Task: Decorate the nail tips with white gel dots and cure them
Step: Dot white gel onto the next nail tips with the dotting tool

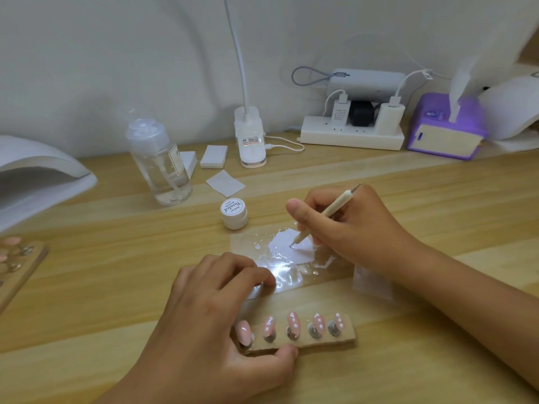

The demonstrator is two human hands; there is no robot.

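The five pink oval nail tips [293, 323] stand in a row on a tan, cork-like holder strip [344, 335], which lies near your edge of the pale wooden table [408, 199]. Four tips carry lines of white dots. The one at the strip's left end looks plain pink, so you seem to be close to the end of the dotting step, with curing not yet begun.

Your left hand [210, 310] covers the strip's left end. Its thumb presses against the strip's near edge and its fingers are curled over the far side, holding the strip steady. Just beyond the strip, your right hand [350, 225] pinches a slim cream dotting tool [323, 214] like a pen. The tool's fine point is down in a patch of white gel [294, 246] spread on a clear glossy film [291, 275].

Further beyond the strip, past the film, stands a small round white gel jar [234, 214] with its lid on. Beyond the strip and to its left is a clear plastic pump bottle [160, 161]. Well off to the strip's left sits a white domed curing lamp [35, 176].

The next move calls for you to lift the loaded point cleanly and bring it back to the plain tip at the strip's left end. Touch the gel down lightly in a line, and keep the tool's shaft clear of the wet dots on the neighbouring tips. Your left hand may need to shift, since it crowds that end. After that, the strip needs to go to the lamp.
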